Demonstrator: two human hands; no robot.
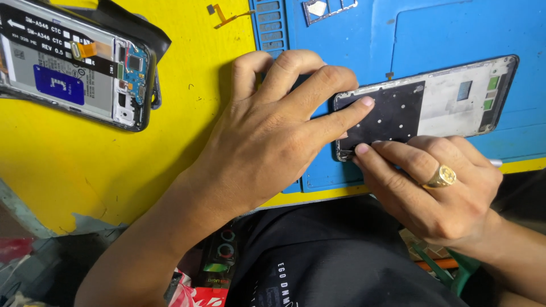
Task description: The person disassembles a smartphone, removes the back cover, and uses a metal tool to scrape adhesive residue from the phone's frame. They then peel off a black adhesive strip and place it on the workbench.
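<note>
Blue mat (pixel 341 34): both hands pressing phone frame (pixel 449 102).

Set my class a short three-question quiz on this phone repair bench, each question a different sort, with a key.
1. True or false: the phone frame lies on the blue mat.
2. Which hand wears a gold ring? A) left B) right
3. Fill in: the opened phone at the top left lies on the ____ table.

Key: 1 true. 2 B: the right hand wears it; the left hand is bare, its fingertip on the frame's end. 3 yellow.
</note>
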